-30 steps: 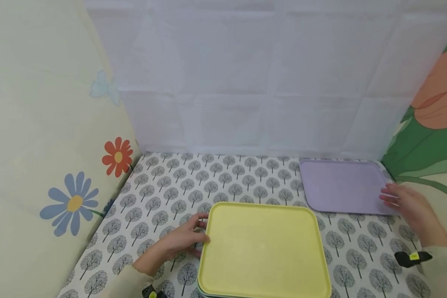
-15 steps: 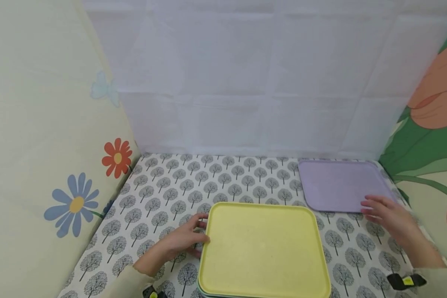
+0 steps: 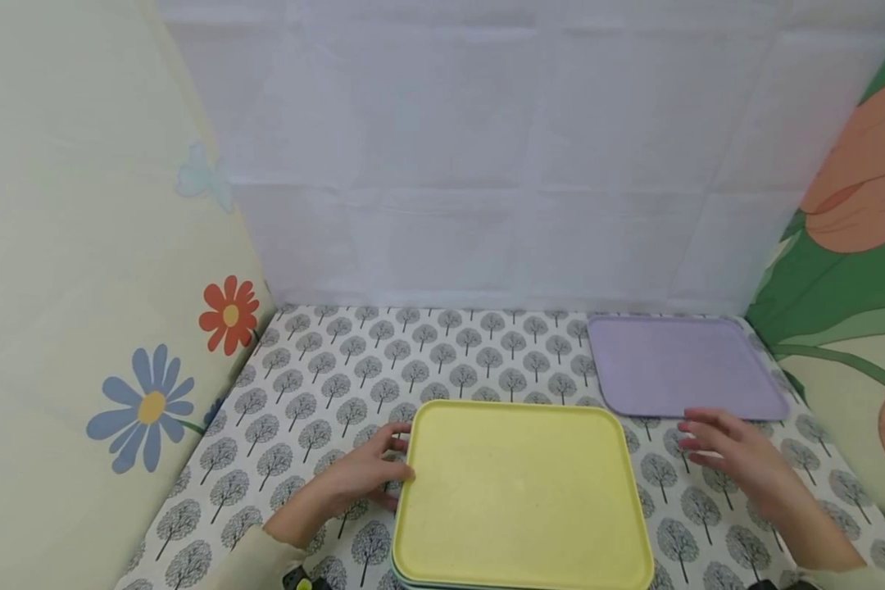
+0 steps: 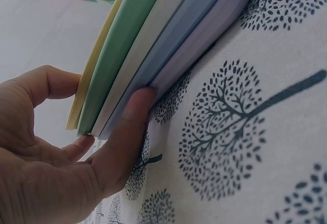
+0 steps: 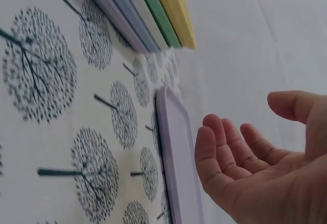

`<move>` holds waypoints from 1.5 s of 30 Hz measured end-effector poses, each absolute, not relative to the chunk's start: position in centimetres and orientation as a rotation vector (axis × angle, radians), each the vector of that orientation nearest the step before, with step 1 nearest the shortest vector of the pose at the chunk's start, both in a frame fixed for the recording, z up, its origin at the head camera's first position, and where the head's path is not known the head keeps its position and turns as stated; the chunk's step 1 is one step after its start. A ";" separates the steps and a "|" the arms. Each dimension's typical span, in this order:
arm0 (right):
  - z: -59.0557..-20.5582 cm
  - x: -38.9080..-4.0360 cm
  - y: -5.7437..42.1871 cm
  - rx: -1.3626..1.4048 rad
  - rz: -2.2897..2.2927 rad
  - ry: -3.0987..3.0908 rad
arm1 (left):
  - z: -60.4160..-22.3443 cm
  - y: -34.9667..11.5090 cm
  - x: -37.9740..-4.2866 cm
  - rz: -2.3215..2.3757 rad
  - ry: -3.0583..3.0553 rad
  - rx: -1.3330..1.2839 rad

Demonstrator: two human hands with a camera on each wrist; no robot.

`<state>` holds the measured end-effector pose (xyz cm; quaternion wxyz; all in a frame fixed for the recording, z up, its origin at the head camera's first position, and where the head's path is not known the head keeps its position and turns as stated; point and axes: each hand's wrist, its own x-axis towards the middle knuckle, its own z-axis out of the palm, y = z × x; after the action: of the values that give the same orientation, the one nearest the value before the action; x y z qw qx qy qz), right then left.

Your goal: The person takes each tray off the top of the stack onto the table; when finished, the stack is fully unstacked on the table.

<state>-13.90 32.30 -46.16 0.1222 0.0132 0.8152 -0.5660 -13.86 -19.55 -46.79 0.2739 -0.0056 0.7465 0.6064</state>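
Observation:
A stack of rectangular trays stands at the front of the table, with a yellow tray (image 3: pixel 524 496) on top. Beneath it the left wrist view shows the green tray (image 4: pixel 120 45), then white, blue and lavender ones. Against the stack's left side rests my left hand (image 3: pixel 357 475). One fingertip meets the yellow rim, and another digit touches the lower trays' edges. My right hand (image 3: pixel 741 459) is to the right of the stack, in front of a separate lavender tray (image 3: pixel 686 369), its fingers loosely bent and holding nothing. In the right wrist view that hand (image 5: pixel 255 168) shows its palm.
A white tablecloth (image 3: pixel 339 369) printed with grey trees covers the table. Behind it hangs a creased white sheet (image 3: pixel 442 164). Flower-patterned side panels border the table, such as the cream panel (image 3: pixel 66 270) at left. The lavender tray lies flat near the back right corner.
My right hand has moved left and toward me, away from the lavender tray's right edge. My left hand and the stack keep their places.

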 end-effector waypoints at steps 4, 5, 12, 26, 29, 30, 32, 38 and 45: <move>-46.0 -13.3 31.0 0.058 -1.628 2.366 | -46.9 -19.6 -13.9 1.631 2.008 -0.024; -45.9 -13.1 30.7 0.063 -1.631 2.355 | -46.9 -19.6 -13.9 1.632 2.008 -0.026; -45.8 -11.9 28.5 0.100 -1.648 2.284 | -47.1 -19.6 -14.0 1.628 2.011 -0.031; -46.9 -10.6 25.3 0.216 -1.670 2.238 | -47.1 -19.7 -14.0 1.630 2.003 -0.018; -46.9 -10.4 24.9 0.222 -1.668 2.244 | -47.1 -19.7 -14.0 1.632 2.002 -0.021; -47.0 -10.3 24.8 0.232 -1.660 2.249 | -47.2 -19.7 -14.0 1.633 2.000 -0.022; -47.0 -10.3 24.6 0.250 -1.642 2.257 | -47.2 -19.7 -14.0 1.635 2.000 -0.026; -47.3 -10.4 24.3 0.300 -1.588 2.291 | -47.2 -19.7 -13.9 1.651 1.986 -0.027; -47.8 -10.8 23.9 0.353 -1.549 2.295 | -47.1 -19.7 -13.9 1.658 1.967 -0.016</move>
<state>-10.79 23.89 -47.76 0.1743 0.1244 0.8095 -0.5466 -13.93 -19.70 -47.11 0.2808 -0.0059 0.7338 0.6185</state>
